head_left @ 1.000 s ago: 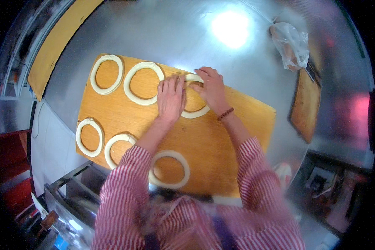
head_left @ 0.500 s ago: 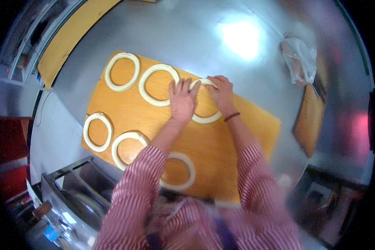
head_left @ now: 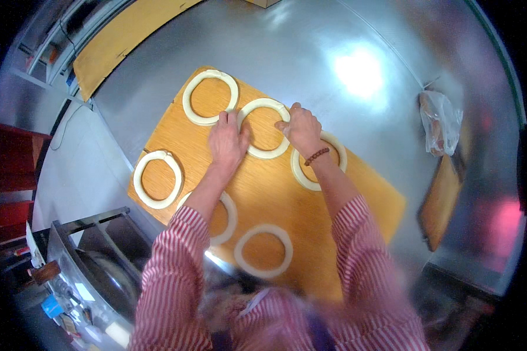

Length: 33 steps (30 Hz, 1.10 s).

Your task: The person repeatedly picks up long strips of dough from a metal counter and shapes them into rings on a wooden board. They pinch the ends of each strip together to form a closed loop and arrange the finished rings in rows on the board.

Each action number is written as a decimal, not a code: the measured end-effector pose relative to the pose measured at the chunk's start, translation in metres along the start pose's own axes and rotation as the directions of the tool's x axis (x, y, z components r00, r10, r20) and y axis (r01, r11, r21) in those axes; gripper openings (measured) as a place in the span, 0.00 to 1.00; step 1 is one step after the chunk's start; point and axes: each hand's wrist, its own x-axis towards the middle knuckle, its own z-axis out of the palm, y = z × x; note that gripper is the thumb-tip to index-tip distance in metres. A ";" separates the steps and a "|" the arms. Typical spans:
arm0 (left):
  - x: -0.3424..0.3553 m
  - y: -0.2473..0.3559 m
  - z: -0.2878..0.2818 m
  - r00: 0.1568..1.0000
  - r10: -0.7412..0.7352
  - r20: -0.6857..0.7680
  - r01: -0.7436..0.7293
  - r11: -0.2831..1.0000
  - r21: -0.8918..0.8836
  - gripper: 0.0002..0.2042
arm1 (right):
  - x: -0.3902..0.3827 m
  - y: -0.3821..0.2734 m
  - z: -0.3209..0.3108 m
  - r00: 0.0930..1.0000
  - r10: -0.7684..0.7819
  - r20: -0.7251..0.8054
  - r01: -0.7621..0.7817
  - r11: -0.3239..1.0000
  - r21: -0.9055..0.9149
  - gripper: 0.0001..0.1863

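The clear plastic bag (head_left: 441,126) sat on the right, crumpled; a brownish shape showed through or behind it, and I could not tell which. At the lower left stood a dark metal unit (head_left: 114,251), with a rounded form inside it. A blue object (head_left: 51,306) and other small items lay beyond the unit, too small to make out.

The grey table (head_left: 310,58) shone under a bright reflection. On it lay a large wooden board (head_left: 257,199), set at a slant, and near the bag, well apart from it, a smaller board (head_left: 442,202). A yellow panel (head_left: 123,47) ran along the upper left. The left forearm (head_left: 208,190) hid part of the lower ring (head_left: 233,213); the right forearm (head_left: 336,193) crossed the right ring (head_left: 342,157). The top-left ring (head_left: 187,96), left ring (head_left: 138,178) and bottom ring (head_left: 239,251) lay flat on the large board too.

The middle ring (head_left: 264,103) lay between the hands near the large board's far edge: pale, smooth, nearly round, with a slight seam at its upper right. The left hand (head_left: 228,143) had its fingers together, thumb apart at the ring's left edge. The right hand (head_left: 303,128), a beaded bracelet (head_left: 317,156) at its wrist, had its thumb over the right edge. Whether either hand pinched the dough, I could not tell.
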 end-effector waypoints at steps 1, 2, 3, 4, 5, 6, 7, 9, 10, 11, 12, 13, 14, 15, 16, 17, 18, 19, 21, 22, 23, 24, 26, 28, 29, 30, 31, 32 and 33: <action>0.003 -0.004 0.002 1.000 -0.001 0.012 0.001 1.000 -0.024 0.15 | 0.005 0.004 0.004 0.998 -0.037 -0.055 0.037 0.999 0.003 0.20; 0.005 -0.007 0.004 1.000 -0.004 0.027 0.005 0.999 -0.047 0.16 | 0.008 0.010 0.006 0.992 -0.073 -0.105 0.074 0.997 0.004 0.19; 0.005 -0.009 0.006 0.999 -0.006 0.042 0.009 0.998 -0.070 0.16 | 0.010 0.014 0.009 0.982 -0.110 -0.155 0.111 0.994 0.003 0.18; 0.003 -0.010 0.009 0.999 -0.016 0.049 0.020 0.997 -0.075 0.16 | 0.011 0.019 0.013 0.986 -0.085 -0.142 0.084 0.996 -0.011 0.18; 0.004 -0.009 0.008 0.998 -0.023 0.053 0.027 0.997 -0.077 0.16 | 0.009 0.016 0.008 0.989 -0.060 -0.133 0.058 0.998 -0.020 0.18; 0.005 -0.008 0.007 0.998 -0.029 0.058 0.034 0.996 -0.079 0.15 | 0.007 0.012 0.003 0.992 -0.035 -0.124 0.031 0.999 -0.030 0.18; 0.004 -0.008 0.005 0.999 0.047 0.000 -0.046 0.993 -0.112 0.15 | 0.001 0.009 -0.002 0.978 -0.105 -0.178 0.096 0.994 -0.059 0.18; -0.002 -0.006 -0.004 0.974 0.189 -0.124 -0.208 0.965 -0.160 0.15 | -0.023 0.002 -0.005 0.928 -0.249 -0.277 0.223 0.967 -0.125 0.16; -0.007 -0.007 -0.007 0.970 0.236 -0.061 -0.244 0.939 -0.241 0.15 | -0.031 0.006 0.007 0.890 -0.402 -0.216 0.404 0.914 -0.037 0.17; -0.012 -0.007 -0.009 0.956 0.292 -0.001 -0.276 0.904 -0.328 0.15 | -0.039 0.013 0.020 0.823 -0.542 -0.170 0.557 0.828 0.060 0.17; -0.017 -0.004 -0.013 0.933 0.355 0.055 -0.302 0.859 -0.414 0.15 | -0.050 0.012 0.029 0.797 -0.587 -0.143 0.594 0.805 0.008 0.16; -0.021 -0.002 -0.018 0.917 0.342 0.204 -0.216 0.858 -0.466 0.15 | -0.061 0.010 0.040 0.769 -0.629 -0.114 0.628 0.777 -0.043 0.16; -0.022 -0.006 -0.015 0.886 0.397 0.242 -0.273 0.866 -0.420 0.16 | -0.064 0.008 0.046 0.736 -0.671 -0.086 0.665 0.741 -0.092 0.16; -0.024 -0.012 -0.010 0.849 0.447 0.282 -0.332 0.866 -0.374 0.16 | -0.062 0.015 0.048 0.713 -0.695 -0.088 0.685 0.718 -0.119 0.15; -0.024 -0.016 -0.006 0.808 0.492 0.324 -0.391 0.859 -0.330 0.17 | -0.060 0.027 0.048 0.690 -0.718 -0.089 0.704 0.695 -0.147 0.14; -0.024 -0.018 -0.006 0.791 0.512 0.335 -0.417 0.852 -0.317 0.18 | -0.058 0.037 0.047 0.666 -0.740 -0.087 0.722 0.670 -0.172 0.14; -0.024 -0.019 -0.008 0.774 0.530 0.346 -0.442 0.844 -0.303 0.18 | -0.055 0.042 0.042 0.649 -0.758 -0.063 0.743 0.649 -0.163 0.13; -0.025 -0.020 -0.010 0.758 0.546 0.357 -0.466 0.836 -0.289 0.18 | -0.049 0.047 0.036 0.630 -0.776 -0.039 0.764 0.627 -0.152 0.12; -0.024 -0.020 -0.013 0.750 0.554 0.361 -0.472 0.831 -0.294 0.18 | -0.042 0.054 0.018 0.586 -0.810 0.004 0.801 0.579 -0.152 0.12; -0.024 -0.020 -0.015 0.748 0.556 0.363 -0.475 0.830 -0.293 0.18 | -0.039 0.057 0.006 0.562 -0.827 0.022 0.818 0.552 -0.158 0.12; -0.024 -0.020 -0.014 0.744 0.564 0.357 -0.485 0.825 -0.291 0.18 | -0.035 0.059 -0.002 0.538 -0.842 0.038 0.834 0.526 -0.167 0.13; -0.024 -0.020 -0.013 0.742 0.571 0.352 -0.494 0.820 -0.289 0.18 | -0.031 0.059 -0.007 0.585 -0.809 0.061 0.806 0.570 -0.160 0.13; -0.024 -0.020 -0.011 0.740 0.577 0.345 -0.504 0.816 -0.283 0.18 | -0.022 0.056 -0.013 0.670 -0.735 0.107 0.741 0.654 -0.149 0.15; -0.023 -0.019 -0.010 0.741 0.577 0.342 -0.506 0.816 -0.280 0.18 | -0.006 0.040 -0.010 0.702 -0.709 -0.065 0.708 0.705 -0.039 0.17; -0.021 -0.017 -0.010 0.738 0.588 0.331 -0.525 0.808 -0.266 0.18 | 0.005 0.029 -0.007 0.716 -0.683 -0.147 0.692 0.721 0.019 0.18; -0.019 -0.013 -0.011 0.728 0.605 0.323 -0.549 0.796 -0.254 0.19 | 0.015 0.018 -0.002 0.694 -0.700 -0.166 0.714 0.700 0.034 0.17; -0.017 -0.010 -0.012 0.717 0.622 0.315 -0.573 0.783 -0.242 0.19 | 0.026 0.004 0.005 0.673 -0.716 -0.186 0.734 0.677 0.048 0.17; -0.018 -0.015 -0.012 0.713 0.605 0.356 -0.580 0.793 -0.187 0.20 | 0.036 -0.011 0.015 0.641 -0.741 -0.203 0.764 0.641 0.070 0.18; -0.015 -0.017 -0.010 0.704 0.594 0.390 -0.592 0.794 -0.140 0.21 | 0.044 -0.016 0.025 0.625 -0.762 -0.170 0.780 0.621 0.079 0.16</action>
